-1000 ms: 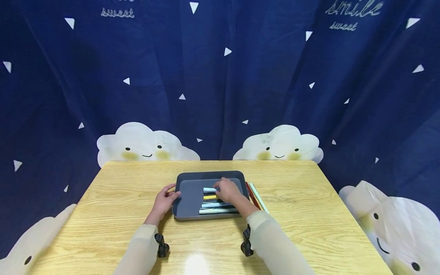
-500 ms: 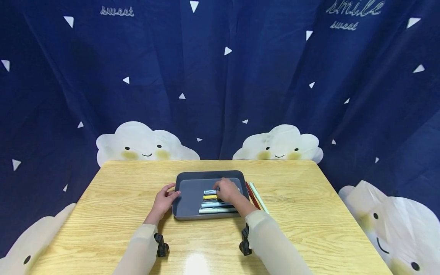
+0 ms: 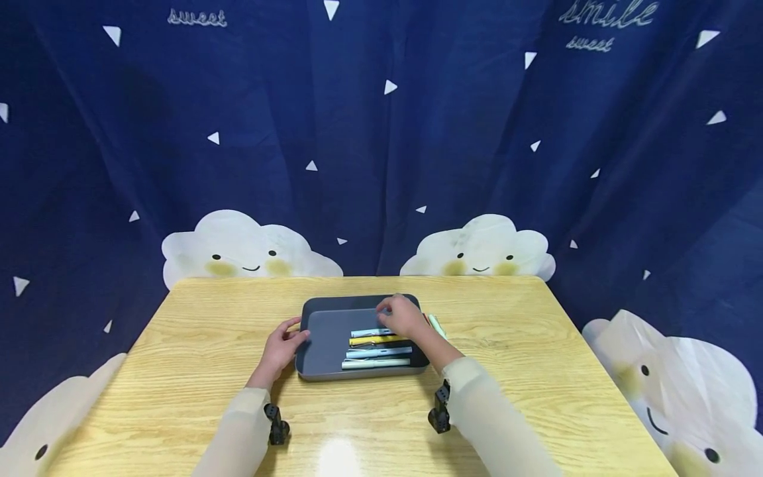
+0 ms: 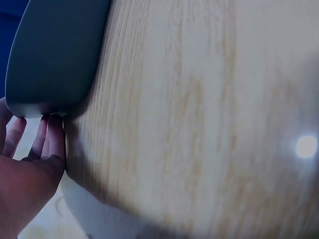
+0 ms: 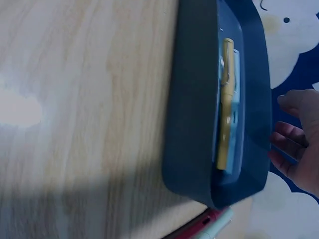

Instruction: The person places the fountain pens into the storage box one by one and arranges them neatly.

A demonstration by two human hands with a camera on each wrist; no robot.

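A dark grey tray [image 3: 324, 334] lies on the table. My left hand [image 3: 280, 348] holds its left end, thumb over the rim and fingertips against the outer wall in the left wrist view. Several capped pens lie side by side in the tray: a light blue one [image 3: 365, 332] at the back, a yellow pen [image 3: 375, 340], another light blue pen [image 3: 378, 354] and a pale green pen [image 3: 375, 364] in front. Over the tray's back right part hovers my right hand [image 3: 402, 318], fingers loosely bent around nothing. Its wrist hides the tray's right end.
Beyond the tray's right end lie a red pen [image 5: 202, 219] and a pale green pen [image 3: 437, 326], partly hidden by the right arm in the head view. A blue curtain [image 3: 357, 132] with cloud prints hangs behind the wooden table [image 3: 208, 311].
My right hand has left the back light blue pen and moved up and away, uncovering more of the pens. The left hand keeps its place on the tray.
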